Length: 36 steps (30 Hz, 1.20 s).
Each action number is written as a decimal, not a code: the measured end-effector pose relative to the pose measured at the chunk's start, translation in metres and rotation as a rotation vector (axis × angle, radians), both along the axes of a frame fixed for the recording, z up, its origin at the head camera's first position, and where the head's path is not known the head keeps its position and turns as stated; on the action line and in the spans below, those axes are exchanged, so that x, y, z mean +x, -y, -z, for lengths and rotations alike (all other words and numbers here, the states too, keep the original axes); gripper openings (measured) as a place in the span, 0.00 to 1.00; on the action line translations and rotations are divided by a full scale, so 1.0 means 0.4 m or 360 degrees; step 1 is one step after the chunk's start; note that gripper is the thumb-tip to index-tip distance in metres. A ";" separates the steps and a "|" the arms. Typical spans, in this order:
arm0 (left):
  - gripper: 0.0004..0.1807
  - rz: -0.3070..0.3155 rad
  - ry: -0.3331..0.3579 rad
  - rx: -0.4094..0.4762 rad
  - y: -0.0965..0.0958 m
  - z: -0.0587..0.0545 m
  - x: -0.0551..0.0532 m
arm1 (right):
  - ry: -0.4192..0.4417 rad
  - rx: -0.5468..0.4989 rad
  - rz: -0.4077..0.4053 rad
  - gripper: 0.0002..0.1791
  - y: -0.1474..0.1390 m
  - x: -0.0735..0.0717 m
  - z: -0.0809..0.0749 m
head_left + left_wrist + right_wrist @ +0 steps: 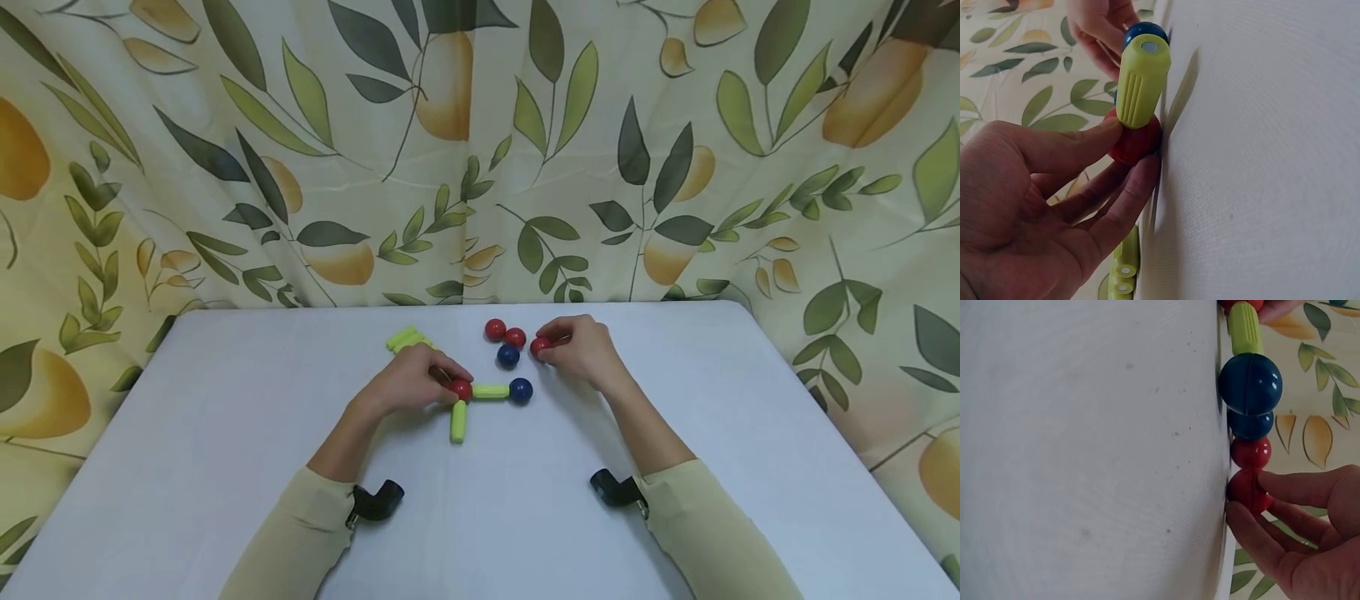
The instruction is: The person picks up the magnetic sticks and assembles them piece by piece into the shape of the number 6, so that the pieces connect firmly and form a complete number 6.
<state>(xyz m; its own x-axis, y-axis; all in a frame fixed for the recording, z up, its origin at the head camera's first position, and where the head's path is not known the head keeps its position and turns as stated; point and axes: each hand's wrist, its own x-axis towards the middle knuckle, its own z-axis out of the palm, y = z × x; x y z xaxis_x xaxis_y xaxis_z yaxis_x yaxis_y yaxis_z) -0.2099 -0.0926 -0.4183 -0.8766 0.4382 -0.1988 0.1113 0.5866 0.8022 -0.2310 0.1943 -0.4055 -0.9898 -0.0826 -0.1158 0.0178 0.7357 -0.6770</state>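
My left hand (415,377) pinches a red ball (1135,141) between thumb and fingers, low over the white table. Two yellow-green rods join that ball: one rod (457,422) points toward me, the other rod (491,391) runs right to a blue ball (521,391). A pale metallic disc shows on the near rod's end in the left wrist view. My right hand (583,352) pinches another red ball (1249,491) at the right of the loose balls. Just left of it lie a blue ball (508,357) and two red balls (495,330).
Several yellow-green rods (408,338) lie together behind my left hand, partly hidden by it. The white table (225,433) ends at the back against a leaf-patterned curtain (480,167). A black camera mount (378,500) sits at each wrist.
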 end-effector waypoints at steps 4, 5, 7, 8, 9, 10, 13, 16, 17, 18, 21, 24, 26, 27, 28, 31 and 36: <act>0.15 -0.0008 0.0006 0.0005 0.000 -0.002 0.000 | 0.0019 -0.0022 0.0017 0.17 -0.003 0.003 0.002; 0.15 -0.0006 0.0009 0.0005 0.001 -0.002 0.000 | 0.0023 -0.0026 0.0023 0.17 -0.003 0.004 0.001; 0.15 -0.0004 0.0009 0.0003 0.002 -0.005 0.000 | 0.0036 -0.0034 0.0032 0.17 -0.003 0.005 0.000; 0.15 -0.0001 0.0010 0.0003 0.002 -0.006 -0.001 | 0.0043 -0.0036 0.0037 0.17 -0.003 0.006 -0.002; 0.15 0.0001 0.0009 0.0002 0.002 -0.008 -0.001 | 0.0049 -0.0041 0.0039 0.17 -0.004 0.006 -0.003; 0.15 0.0001 0.0011 0.0003 0.003 -0.009 -0.001 | 0.0055 -0.0045 0.0042 0.17 -0.004 0.007 -0.004; 0.15 0.0002 0.0015 0.0001 0.003 -0.011 0.000 | 0.0075 -0.0061 0.0049 0.17 -0.006 0.012 -0.003; 0.15 0.0001 0.0019 0.0000 0.003 -0.012 -0.001 | 0.0080 -0.0076 0.0056 0.17 -0.008 0.020 -0.005; 0.15 0.0002 0.0022 -0.0001 0.002 -0.012 -0.001 | 0.0077 -0.0081 0.0052 0.17 -0.010 0.023 -0.006; 0.15 0.0001 0.0024 -0.0001 0.002 -0.012 -0.001 | 0.0072 -0.0087 0.0050 0.17 -0.010 0.026 -0.007; 0.15 -0.0002 0.0034 -0.0002 0.003 -0.011 -0.001 | 0.0060 -0.0099 0.0034 0.17 -0.011 0.037 -0.013; 0.15 -0.0001 0.0037 -0.0006 0.003 -0.012 -0.001 | 0.0051 -0.0102 0.0015 0.18 -0.013 0.051 -0.022; 0.15 0.0000 0.0039 -0.0006 0.003 -0.011 -0.001 | 0.0051 -0.0107 0.0006 0.18 -0.012 0.062 -0.031; 0.15 0.0002 0.0040 -0.0004 0.003 -0.010 -0.002 | 0.0055 -0.0116 -0.0005 0.18 -0.011 0.069 -0.036; 0.15 0.0004 0.0042 -0.0002 0.003 -0.009 -0.002 | 0.0056 -0.0124 -0.0017 0.18 -0.010 0.077 -0.041; 0.15 0.0009 0.0050 0.0002 0.004 -0.005 -0.004 | 0.0063 -0.0161 -0.0071 0.17 -0.001 0.102 -0.057; 0.15 0.0018 0.0047 0.0009 0.007 -0.003 -0.006 | 0.0054 -0.0218 -0.0192 0.15 0.021 0.143 -0.073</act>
<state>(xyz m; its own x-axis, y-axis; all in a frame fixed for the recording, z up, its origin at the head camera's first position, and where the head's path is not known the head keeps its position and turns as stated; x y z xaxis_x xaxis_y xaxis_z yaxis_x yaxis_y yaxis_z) -0.2123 -0.0953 -0.4170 -0.8655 0.4491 -0.2219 0.0941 0.5809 0.8085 -0.1740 0.1858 -0.3764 -0.9675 -0.2177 -0.1284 -0.0405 0.6349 -0.7716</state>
